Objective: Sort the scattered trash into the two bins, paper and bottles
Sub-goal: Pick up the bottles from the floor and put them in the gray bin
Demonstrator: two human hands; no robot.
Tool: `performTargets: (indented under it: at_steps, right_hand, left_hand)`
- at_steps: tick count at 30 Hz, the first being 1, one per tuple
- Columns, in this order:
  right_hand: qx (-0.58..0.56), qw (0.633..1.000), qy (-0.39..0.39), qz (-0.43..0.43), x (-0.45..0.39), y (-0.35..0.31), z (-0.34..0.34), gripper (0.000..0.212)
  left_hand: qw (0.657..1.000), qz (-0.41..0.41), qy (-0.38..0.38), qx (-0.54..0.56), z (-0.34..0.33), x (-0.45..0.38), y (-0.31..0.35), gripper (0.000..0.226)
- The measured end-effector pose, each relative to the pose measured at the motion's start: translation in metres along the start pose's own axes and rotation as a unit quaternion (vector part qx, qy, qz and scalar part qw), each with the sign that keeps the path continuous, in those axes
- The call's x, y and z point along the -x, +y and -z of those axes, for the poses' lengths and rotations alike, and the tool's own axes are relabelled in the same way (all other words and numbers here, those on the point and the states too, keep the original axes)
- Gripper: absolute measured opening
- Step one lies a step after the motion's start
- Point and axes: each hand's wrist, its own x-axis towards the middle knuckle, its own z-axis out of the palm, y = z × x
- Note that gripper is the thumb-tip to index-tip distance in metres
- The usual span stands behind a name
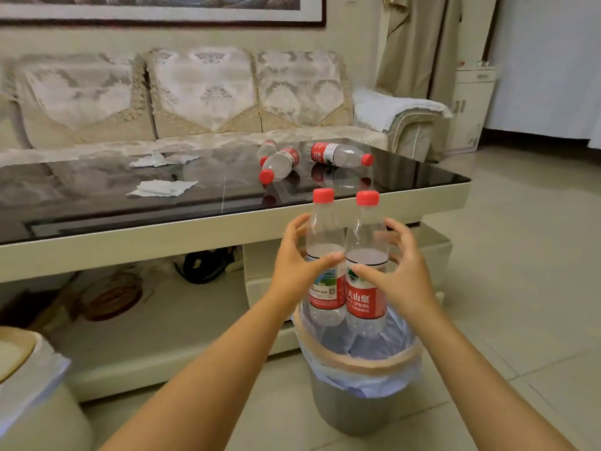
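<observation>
At the lower left corner of the frame I saw the rim of a pale bin (22, 362) with a white liner, only partly in view. My two forearms reached up from the bottom edge toward the middle. Just right of centre stood the grey bin (357, 408), lined with a bluish plastic bag and ringed by a tan rim, on the tiled floor (520, 255).

Directly over that bin, my left hand (292, 271) and right hand (401, 281) flanked two upright clear bottles with red caps and red labels. The left bottle (325, 255) and the right bottle (366, 265) sat side by side, touching, their bases dipping just inside the bin's mouth. My fingers were spread and curled loosely around them; both thumbs lay across the labels, yet whether I was grasping the bottles or had released them I could not tell.

Beyond the hands ran the dark glossy tabletop (97, 206). Toward its right end lay three more red-capped bottles (338, 154) on their sides, close together. Left of them lay a flat white paper tissue (162, 188), and farther back a crumpled tissue (156, 160).

Behind the tabletop, across the upper frame, stood a cream sofa (201, 92) with lace covers.
</observation>
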Motion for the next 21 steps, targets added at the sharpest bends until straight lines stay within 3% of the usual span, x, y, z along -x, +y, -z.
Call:
performTargets:
  at_steps: [7,11,14,17,21]
  right_hand:
    - [0.083,0.992,-0.042,-0.089,0.022,0.079,-0.013,0.086]
    - [0.049,0.991,-0.053,-0.114,0.032,0.089,-0.011,0.088]
    - [0.073,0.994,-0.051,-0.068,0.045,0.070,-0.007,0.066]
    - [0.162,0.985,-0.044,0.047,0.073,0.046,-0.004,0.040]
    - [0.299,0.945,-0.058,0.119,0.142,0.035,0.001,0.034]
  left_hand:
    - [0.991,0.119,-0.030,-0.053,-0.025,0.027,-0.066,0.090]
    - [0.988,0.128,-0.043,-0.072,-0.026,0.038,-0.071,0.095]
    - [0.986,0.106,-0.067,-0.108,-0.020,0.050,-0.062,0.083]
    - [0.975,0.037,-0.084,-0.200,-0.008,0.076,-0.056,0.068]
    - [0.898,-0.101,-0.140,-0.405,0.009,0.134,-0.063,0.064]
